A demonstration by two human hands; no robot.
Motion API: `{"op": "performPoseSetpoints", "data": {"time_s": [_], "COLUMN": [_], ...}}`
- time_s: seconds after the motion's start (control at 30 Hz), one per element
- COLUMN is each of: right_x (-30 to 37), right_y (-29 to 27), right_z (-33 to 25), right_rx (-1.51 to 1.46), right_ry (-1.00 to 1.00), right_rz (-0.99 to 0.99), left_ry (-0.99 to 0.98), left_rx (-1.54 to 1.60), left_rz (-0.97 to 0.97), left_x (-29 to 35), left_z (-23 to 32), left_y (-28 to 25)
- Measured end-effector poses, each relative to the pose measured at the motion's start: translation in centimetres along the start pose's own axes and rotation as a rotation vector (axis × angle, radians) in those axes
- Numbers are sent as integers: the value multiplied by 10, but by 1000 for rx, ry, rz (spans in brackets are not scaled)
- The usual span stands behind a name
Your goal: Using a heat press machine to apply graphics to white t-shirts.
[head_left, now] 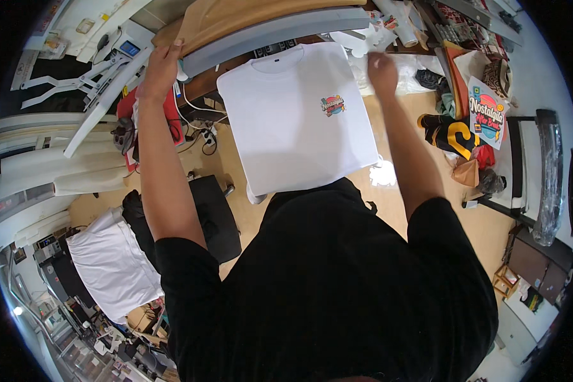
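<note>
A white T-shirt with a small colourful print on its chest lies spread flat in front of me, its collar at the far side. My left hand reaches forward, its fingers closed at the left end of a brown sheet above a long grey bar. Just right of the shirt's far corner, my right hand is curled and slightly blurred. It is beside pale, crumpled film; whether anything is inside the fingers is hidden.
White jointed arms and a small screen stand at the far left. Cables hang beside a black chair. More white fabric lies behind it. A printed sheet and a black-and-yellow cloth are right.
</note>
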State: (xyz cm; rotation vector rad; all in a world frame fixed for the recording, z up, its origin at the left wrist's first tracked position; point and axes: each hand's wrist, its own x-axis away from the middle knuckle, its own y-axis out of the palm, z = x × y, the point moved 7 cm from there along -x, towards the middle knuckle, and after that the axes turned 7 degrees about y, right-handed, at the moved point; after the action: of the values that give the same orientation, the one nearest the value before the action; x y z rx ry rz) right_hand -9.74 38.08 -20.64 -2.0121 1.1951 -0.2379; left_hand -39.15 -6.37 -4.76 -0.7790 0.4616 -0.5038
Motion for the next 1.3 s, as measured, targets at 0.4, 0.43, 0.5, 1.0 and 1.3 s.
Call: {"op": "performPoseSetpoints", "data": {"time_s": [0.4, 0.43, 0.5, 1.0, 1.3], "right_x": [190, 187, 184, 204, 187], "right_y": [33, 38, 43, 55, 44], "right_z": [-48, -52, -47, -58, -23], "right_rx": [383, 420, 424, 468, 514], "right_ry": [-602, -622, -627, -731, -594], "right_rz": [-430, -447, -454, -572, -406], "left_ry": [-30, 37, 76, -1142, -1335], "left_rx": [421, 170, -78, -194, 353], "left_rz": [718, 749, 775, -235, -204], "left_x": [92, 112, 150, 660, 608], "left_z": [45, 40, 27, -209, -137], "left_y": [-34, -42, -38, 266, 292]}}
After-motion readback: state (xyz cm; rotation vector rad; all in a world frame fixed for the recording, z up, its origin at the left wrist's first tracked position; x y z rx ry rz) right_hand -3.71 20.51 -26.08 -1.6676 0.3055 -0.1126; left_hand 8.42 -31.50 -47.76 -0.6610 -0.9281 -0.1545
